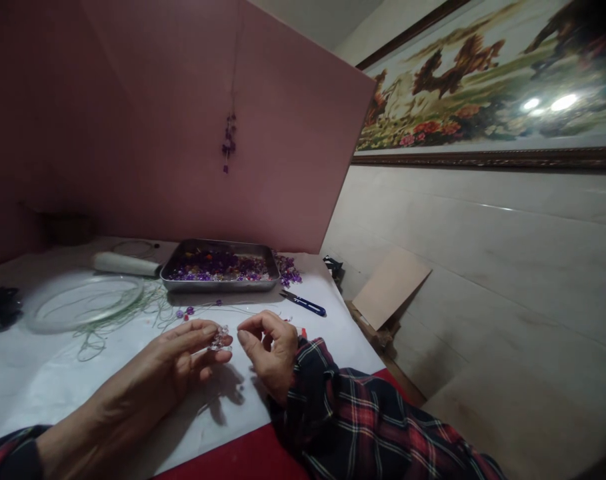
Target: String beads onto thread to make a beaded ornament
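Observation:
My left hand (183, 357) holds a small cluster of clear beads (221, 339) between thumb and fingers, a little above the white table. Close by on its right, my right hand (270, 343) is closed in a pinch of thumb and forefinger. Whatever lies in that pinch, perhaps a fine thread, is too thin to make out. Beyond the hands, several loose purple beads (189, 311) lie on the table, and a thin green cord (155, 303) runs near them. Blue-handled thread snips (303, 303) rest behind my right hand.
A metal tray (220, 287) of mixed beads stands at the back, with purple beads (289, 268) spilled on its right. Left are a white cone (125, 263), a clear ring-shaped coil (85, 303) and a dark object (1, 308). A beaded strand (227, 143) hangs against the pink panel (183, 133).

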### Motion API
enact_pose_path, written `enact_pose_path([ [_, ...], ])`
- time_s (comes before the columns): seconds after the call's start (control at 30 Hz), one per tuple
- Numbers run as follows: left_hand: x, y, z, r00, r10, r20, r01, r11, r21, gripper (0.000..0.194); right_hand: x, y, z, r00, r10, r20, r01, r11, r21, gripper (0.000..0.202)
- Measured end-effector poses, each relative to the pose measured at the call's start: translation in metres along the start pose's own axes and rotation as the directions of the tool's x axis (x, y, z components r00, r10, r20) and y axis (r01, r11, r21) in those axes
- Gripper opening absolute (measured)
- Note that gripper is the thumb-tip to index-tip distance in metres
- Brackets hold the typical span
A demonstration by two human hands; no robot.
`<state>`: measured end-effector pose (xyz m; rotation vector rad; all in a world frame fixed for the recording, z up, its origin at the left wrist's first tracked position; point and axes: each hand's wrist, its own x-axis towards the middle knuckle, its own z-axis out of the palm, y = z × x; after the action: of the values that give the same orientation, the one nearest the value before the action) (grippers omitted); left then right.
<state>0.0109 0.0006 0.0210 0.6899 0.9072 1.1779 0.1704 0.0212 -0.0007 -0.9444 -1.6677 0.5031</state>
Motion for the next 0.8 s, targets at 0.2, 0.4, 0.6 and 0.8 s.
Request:
enact_pose_path([
  [0.2,0.0016,-0.0052,-0.0064,0.997,0.03,0.067,-0.033,0.999,0.038,0.005,-0.0006,-0.0032,-0.0015,1.0,-0.018,0.011,0.018,0.998,0.056,0.008],
  [0.4,0.0034,-0.008,-0.0078,0.994,0.008,0.108,-0.013,0.999,0.045,0.003,-0.0008,0.0001,0.001,0.998,-0.062,0.019,0.061,0.995,0.074,0.009],
  [0.6,0.0007,-0.0088,-0.0063,0.992,-0.017,0.123,0.013,0.999,0.04,0.005,-0.0019,-0.0001,0.0021,0.998,-0.063,0.01,0.062,0.993,0.102,0.008],
  [0.8,-0.0018,-0.0097,-0.0026,0.988,-0.035,0.149,0.029,0.999,0.044,0.005,-0.0007,-0.0014,-0.0001,0.997,-0.066,0.027,0.064,0.996,0.069,0.011],
])
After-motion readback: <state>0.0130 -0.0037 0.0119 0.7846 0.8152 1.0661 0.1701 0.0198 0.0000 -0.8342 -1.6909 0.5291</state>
